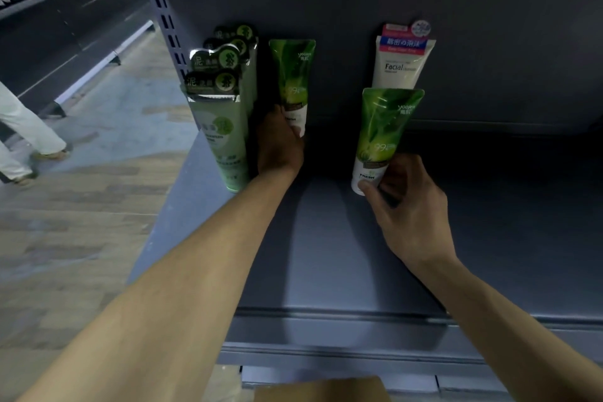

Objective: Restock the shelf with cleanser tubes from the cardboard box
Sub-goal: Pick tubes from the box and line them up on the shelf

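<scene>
— So, what does the left hand (280, 143) have?

— It grips the lower end of a green tube (291, 81) standing upright at the back of the shelf (326, 254). Just left of that grip stands a row of pale green tubes (222, 114), the nearest one touching the wrist side.

— And the right hand (404, 205)?

— Fingers and thumb pinch the white cap end of a second green tube (381, 137), held upright and a little tilted, nearer the shelf's front. Beyond that grip, against the back panel, stands a white facial tube (399, 65).

— The cardboard box (319, 388)?

— Only its top edge shows, below both forearms.
</scene>
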`<state>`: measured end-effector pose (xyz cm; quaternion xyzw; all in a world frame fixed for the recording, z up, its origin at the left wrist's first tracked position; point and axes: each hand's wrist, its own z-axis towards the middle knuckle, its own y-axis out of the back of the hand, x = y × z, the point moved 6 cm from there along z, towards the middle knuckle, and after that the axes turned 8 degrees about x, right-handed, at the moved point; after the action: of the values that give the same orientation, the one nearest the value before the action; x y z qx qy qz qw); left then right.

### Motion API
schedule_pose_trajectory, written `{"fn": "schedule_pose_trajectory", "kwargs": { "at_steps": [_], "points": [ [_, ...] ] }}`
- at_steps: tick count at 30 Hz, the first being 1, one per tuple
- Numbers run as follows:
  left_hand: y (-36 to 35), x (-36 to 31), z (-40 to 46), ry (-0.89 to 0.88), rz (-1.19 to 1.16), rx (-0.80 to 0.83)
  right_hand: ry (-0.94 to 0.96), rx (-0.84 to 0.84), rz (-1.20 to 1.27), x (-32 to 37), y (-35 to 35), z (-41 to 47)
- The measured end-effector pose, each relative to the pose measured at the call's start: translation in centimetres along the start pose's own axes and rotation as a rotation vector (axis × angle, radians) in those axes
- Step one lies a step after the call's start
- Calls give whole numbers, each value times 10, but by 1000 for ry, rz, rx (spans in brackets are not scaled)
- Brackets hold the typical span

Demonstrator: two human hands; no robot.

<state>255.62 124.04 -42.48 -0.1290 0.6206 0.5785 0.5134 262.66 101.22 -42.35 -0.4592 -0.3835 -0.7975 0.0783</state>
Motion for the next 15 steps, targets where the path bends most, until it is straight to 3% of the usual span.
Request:
{"fn": "schedule_pose_trajectory", "kwargs": {
  "at_steps": [10, 15],
  "points": [
    [-1, -12, -34, 29, 106, 20, 14, 1, -49, 1, 0, 2],
    [15, -26, -82, -233, 231, 49, 7, -3, -80, 4, 0, 1]
  ]
}}
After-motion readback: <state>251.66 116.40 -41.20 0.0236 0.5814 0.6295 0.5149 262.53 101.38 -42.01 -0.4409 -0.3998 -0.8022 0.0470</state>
